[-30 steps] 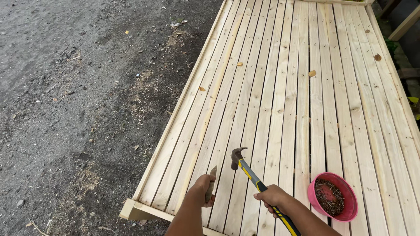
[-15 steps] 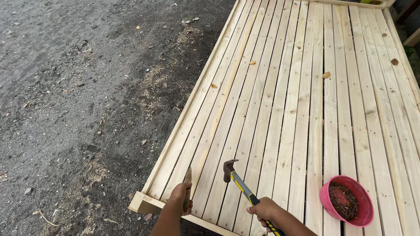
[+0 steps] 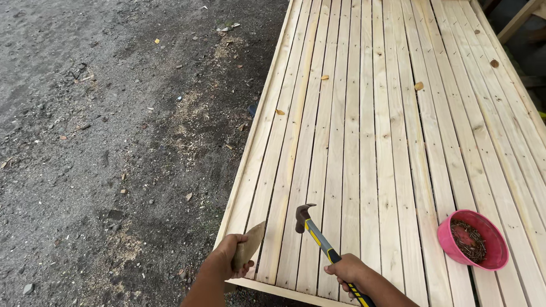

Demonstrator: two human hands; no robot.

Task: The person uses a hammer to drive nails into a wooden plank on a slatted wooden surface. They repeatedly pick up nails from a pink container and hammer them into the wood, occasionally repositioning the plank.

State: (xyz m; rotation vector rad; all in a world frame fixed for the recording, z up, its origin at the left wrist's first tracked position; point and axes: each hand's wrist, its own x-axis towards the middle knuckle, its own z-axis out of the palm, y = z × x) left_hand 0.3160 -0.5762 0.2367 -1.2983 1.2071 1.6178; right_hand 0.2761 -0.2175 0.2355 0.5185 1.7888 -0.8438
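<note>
- Hammer (image 3: 318, 236) sits at 6 o'clock, right hand (image 3: 347, 270) fingers wrapped around its handle.
- Left hand (image 3: 230, 256) fingers grip a wood scrap (image 3: 248, 247) at 7 o'clock, by the slatted platform (image 3: 387, 113) corner.
- Pink nail bowl (image 3: 473, 240) rests at 4 o'clock.
- Open slats stretch toward 12; gravel ground (image 3: 102, 142) borders at 9.

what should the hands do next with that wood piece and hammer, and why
Probably set the small tan wood wedge in the left hand against the slatted pale wooden platform near its corner; the right hand already holds the yellow-and-black claw hammer raised over the slats.
</note>
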